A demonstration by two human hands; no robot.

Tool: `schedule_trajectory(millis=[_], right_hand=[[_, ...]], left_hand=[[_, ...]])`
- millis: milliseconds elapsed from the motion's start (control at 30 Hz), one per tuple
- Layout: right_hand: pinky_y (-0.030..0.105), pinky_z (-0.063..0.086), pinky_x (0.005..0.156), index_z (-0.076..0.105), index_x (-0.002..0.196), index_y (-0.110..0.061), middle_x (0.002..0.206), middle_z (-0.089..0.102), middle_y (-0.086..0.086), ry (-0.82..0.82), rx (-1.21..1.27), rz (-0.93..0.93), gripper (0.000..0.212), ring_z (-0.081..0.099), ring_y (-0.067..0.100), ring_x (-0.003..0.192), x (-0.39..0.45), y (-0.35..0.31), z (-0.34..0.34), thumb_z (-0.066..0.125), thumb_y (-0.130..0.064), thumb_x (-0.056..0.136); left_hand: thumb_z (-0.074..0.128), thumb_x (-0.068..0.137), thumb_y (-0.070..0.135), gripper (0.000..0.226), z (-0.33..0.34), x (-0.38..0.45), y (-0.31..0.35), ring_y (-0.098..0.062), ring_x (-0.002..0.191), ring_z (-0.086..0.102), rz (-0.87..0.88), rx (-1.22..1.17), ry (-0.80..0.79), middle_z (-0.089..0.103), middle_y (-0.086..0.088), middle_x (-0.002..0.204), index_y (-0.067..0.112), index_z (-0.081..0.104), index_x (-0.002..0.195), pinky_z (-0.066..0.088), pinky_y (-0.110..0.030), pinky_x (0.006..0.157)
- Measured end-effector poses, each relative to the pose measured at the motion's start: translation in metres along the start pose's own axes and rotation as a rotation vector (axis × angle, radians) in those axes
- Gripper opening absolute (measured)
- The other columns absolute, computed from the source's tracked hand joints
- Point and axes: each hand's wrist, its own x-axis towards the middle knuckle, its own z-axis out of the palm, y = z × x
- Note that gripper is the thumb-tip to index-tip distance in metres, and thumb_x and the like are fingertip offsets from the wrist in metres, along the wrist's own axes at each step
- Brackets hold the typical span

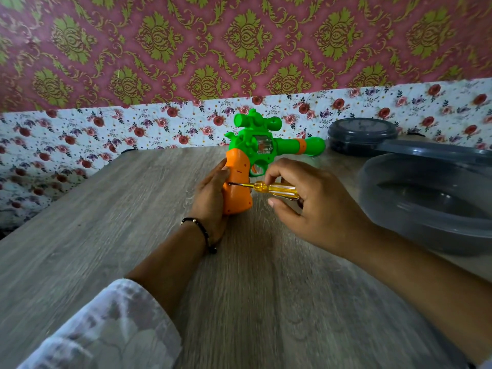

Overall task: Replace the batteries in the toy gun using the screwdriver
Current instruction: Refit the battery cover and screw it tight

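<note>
Your left hand (213, 198) wraps the orange grip of the toy gun (255, 155) at the frame's centre, standing it upright on the wooden table (106, 222), barrel pointing right. Your right hand (314, 206) reaches in from the lower right, fingers pinching the yellow screwdriver (269, 188) held level, its tip touching the grip's side.
</note>
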Motion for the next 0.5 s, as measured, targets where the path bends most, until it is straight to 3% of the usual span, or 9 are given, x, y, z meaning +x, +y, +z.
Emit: schedule_trajectory(millis=[133, 300, 400, 500], right_hand=[[0.042, 0.046, 0.053, 0.053, 0.098, -0.019, 0.082, 0.057, -0.005, -0.034, -0.033, -0.001, 0.021, 0.053, 0.020, 0.058, 0.001, -0.002, -0.006, 0.054, -0.018, 0.077], [0.041, 0.048, 0.056, 0.058, 0.096, -0.015, 0.087, 0.063, 0.000, -0.021, -0.094, -0.049, 0.018, 0.055, 0.018, 0.064, 0.004, -0.003, -0.013, 0.054, -0.025, 0.081], [0.042, 0.049, 0.056, 0.059, 0.096, -0.014, 0.087, 0.062, 0.000, -0.021, -0.127, -0.072, 0.020, 0.055, 0.017, 0.067, 0.004, -0.003, -0.013, 0.052, -0.027, 0.082], [0.039, 0.049, 0.054, 0.061, 0.096, -0.011, 0.085, 0.063, 0.002, -0.003, -0.141, -0.093, 0.023, 0.053, 0.015, 0.064, 0.004, -0.004, -0.014, 0.050, -0.027, 0.082]], left_hand=[[0.045, 0.095, 0.032, 0.046, 0.001, 0.000, -0.001, -0.030, 0.110, 0.060, 0.002, -0.013, 0.004, 0.057, -0.011, 0.132, 0.025, 0.044, 0.140, 0.050, -0.038, 0.077], [0.055, 0.074, 0.044, 0.068, 0.001, 0.001, 0.000, -0.031, 0.109, 0.063, -0.004, 0.017, -0.002, 0.062, -0.009, 0.126, 0.027, 0.045, 0.139, 0.052, -0.043, 0.082], [0.056, 0.072, 0.046, 0.069, -0.001, 0.003, -0.002, -0.031, 0.114, 0.060, -0.014, 0.012, 0.017, 0.059, -0.008, 0.130, 0.028, 0.046, 0.138, 0.051, -0.048, 0.089], [0.057, 0.072, 0.046, 0.070, 0.000, 0.002, 0.000, -0.031, 0.115, 0.059, -0.022, 0.000, 0.013, 0.059, -0.008, 0.131, 0.029, 0.046, 0.138, 0.052, -0.046, 0.084]])
